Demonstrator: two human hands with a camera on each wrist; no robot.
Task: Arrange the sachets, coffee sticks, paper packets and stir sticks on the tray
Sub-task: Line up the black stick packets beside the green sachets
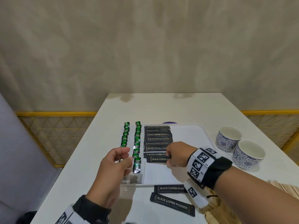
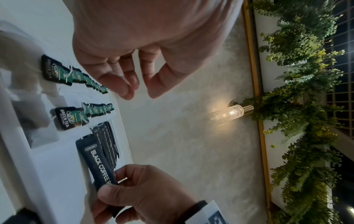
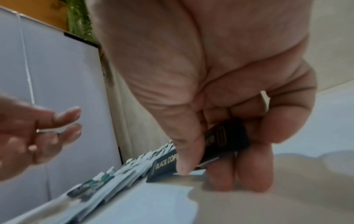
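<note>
At the near tabletop (image 1: 186,110) edge, about six o'clock, two spare coffee sticks (image 1: 172,203) are lying off the tray (image 1: 191,133). Farther in, the right hand (image 1: 177,155) is pinching the nearest coffee stick (image 1: 159,159) onto the black column; a careless release is risking skewing that overlapped row. At nine o'clock, the left hand (image 1: 115,160) is hovering loosely curled, holding nothing, and could be brushing the green tea sachets (image 1: 137,146).

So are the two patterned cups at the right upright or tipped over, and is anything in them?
Upright and empty: both cups stand on the table with mouths up, showing bare white insides.
</note>
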